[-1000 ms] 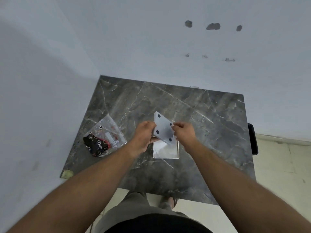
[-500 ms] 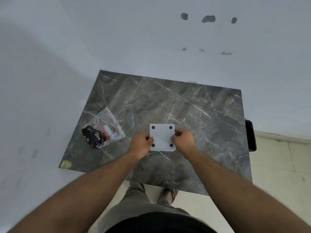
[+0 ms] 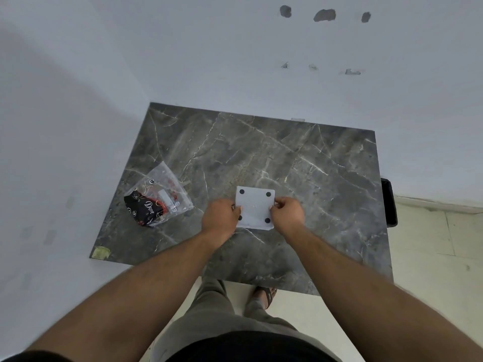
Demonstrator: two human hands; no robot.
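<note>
A square white plate (image 3: 255,206) with a black round foot near each corner lies flat on the dark marble table (image 3: 300,163), feet side up. My left hand (image 3: 219,216) grips its left edge with curled fingers and covers part of the lower left foot. My right hand (image 3: 287,212) pinches its right edge. Whatever lies under the plate is hidden.
A clear plastic bag (image 3: 158,195) with a black "Dove" packet and small red and white items lies on the table's left side. White walls close off the left and back. A black object (image 3: 389,202) hangs off the table's right edge. My legs stand by the near edge.
The plate was tilted up between my hands over a white tray; it has come down flat, covering the tray, and both hands stay on its edges.
</note>
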